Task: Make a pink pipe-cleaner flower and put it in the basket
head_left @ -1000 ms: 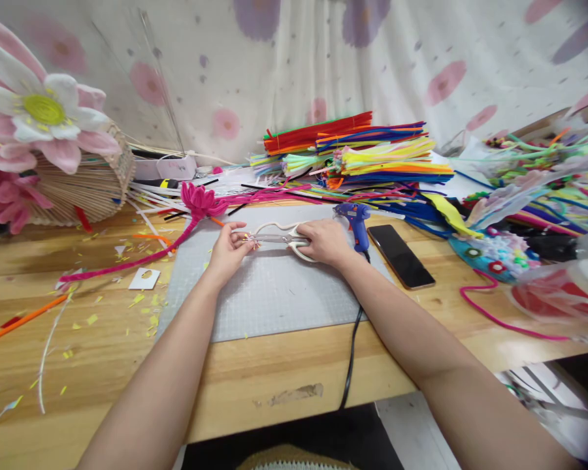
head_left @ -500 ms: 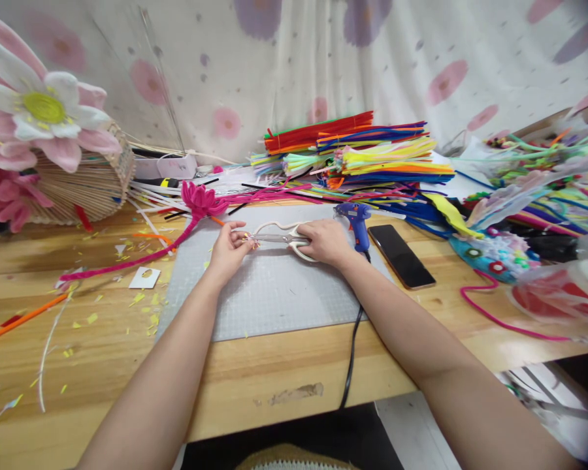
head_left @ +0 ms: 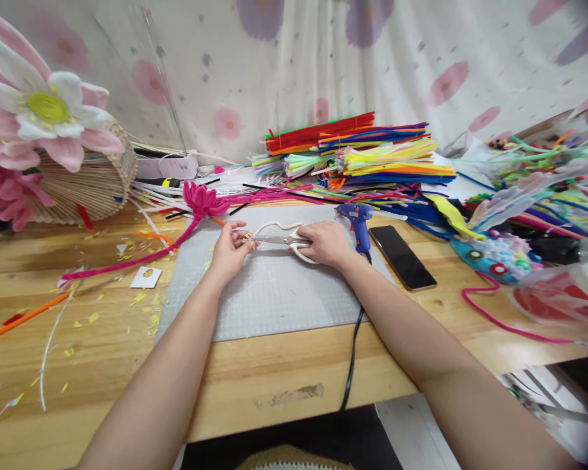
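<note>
- Head view: right hand (head_left: 326, 242) grips white-handled metal scissors (head_left: 289, 241).
- Left hand (head_left: 230, 250) pinches curved white strip (head_left: 274, 224) at right hand's nine o'clock.
- Fuzzy magenta flower (head_left: 202, 202), left hand's eleven o'clock, appears formed; strip seemingly uncut.

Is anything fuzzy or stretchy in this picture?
In the head view, flowers on the curtain look stretched near the right edge; the head view also shows the clear plastic at far right smeary, but the phone crisp; in the head view, detail where the scissors meet the left hand is too small to make out.
</note>
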{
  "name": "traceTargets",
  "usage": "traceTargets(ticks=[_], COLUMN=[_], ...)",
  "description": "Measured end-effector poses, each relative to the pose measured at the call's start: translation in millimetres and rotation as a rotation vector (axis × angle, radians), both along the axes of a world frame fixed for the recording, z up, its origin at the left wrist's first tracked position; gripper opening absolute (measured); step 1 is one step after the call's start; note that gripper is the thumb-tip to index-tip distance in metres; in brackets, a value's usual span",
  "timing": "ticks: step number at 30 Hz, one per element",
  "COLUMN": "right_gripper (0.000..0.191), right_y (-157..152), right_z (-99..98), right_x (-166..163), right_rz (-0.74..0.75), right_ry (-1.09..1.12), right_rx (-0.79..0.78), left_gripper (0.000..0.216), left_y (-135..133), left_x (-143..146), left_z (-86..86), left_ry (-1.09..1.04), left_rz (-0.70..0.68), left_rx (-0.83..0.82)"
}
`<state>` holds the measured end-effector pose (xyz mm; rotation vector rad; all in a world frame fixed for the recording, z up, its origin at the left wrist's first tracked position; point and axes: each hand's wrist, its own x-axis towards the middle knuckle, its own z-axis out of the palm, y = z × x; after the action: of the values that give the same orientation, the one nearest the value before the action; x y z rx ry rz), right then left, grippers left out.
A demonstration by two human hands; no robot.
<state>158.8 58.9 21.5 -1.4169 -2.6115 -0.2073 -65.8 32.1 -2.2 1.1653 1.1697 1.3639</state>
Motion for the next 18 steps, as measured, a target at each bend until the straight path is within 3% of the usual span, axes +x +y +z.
traceTargets(ticks=[12, 18], right_gripper=[0.037, 0.040], right_y=[0.6, 1.8], right_z=[-0.3, -3.4], right_x=[0.3, 0.2], right_rz=[-0.038, -0.145], right_ry=[0.007, 0.085], right_rx=[-0.002, 0.032], left_gripper=[0.043, 0.047], left_y=[-0.1, -1.4], left_x=[-1.2, -0.4], left_z=[-0.5, 2.0], left_ry=[0.025, 0.007], left_rz=[0.014, 0.013], left_rx=[0.018, -0.012])
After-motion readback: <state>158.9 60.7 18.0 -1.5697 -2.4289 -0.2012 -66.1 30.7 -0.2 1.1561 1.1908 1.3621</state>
